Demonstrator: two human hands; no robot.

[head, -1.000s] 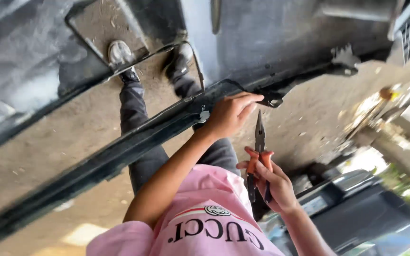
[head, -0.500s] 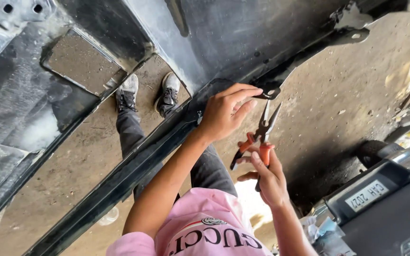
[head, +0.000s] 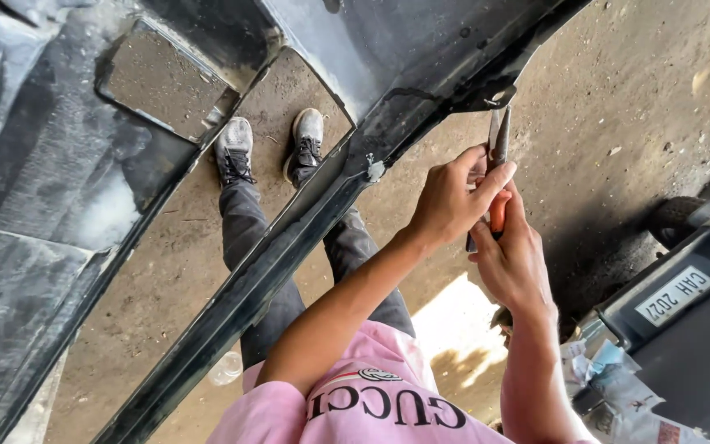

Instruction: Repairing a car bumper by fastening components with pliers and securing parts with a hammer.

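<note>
A long black car bumper panel [head: 289, 238] runs diagonally across my lap, with a small bracket [head: 491, 94] at its upper end. My right hand [head: 515, 263] is wrapped around the orange handles of a pair of long-nose pliers [head: 499, 152]. The jaws are together and point up, just below the bracket. My left hand [head: 449, 201] is beside the right one, its thumb and fingers closed on the pliers' metal shaft. My legs in grey trousers and my grey shoes [head: 234, 148] show beyond the panel.
A wide black moulded part [head: 51, 205] fills the left side. At right stand a dark vehicle rear with a number plate [head: 675, 296], a tyre [head: 675, 218] and crumpled paper [head: 618, 386]. A clear bottle [head: 225, 367] lies on the dirt ground.
My left hand has left the bumper's edge and closed on the pliers. The pliers' jaws went from spread to together and rose toward the bracket. The view has shifted.
</note>
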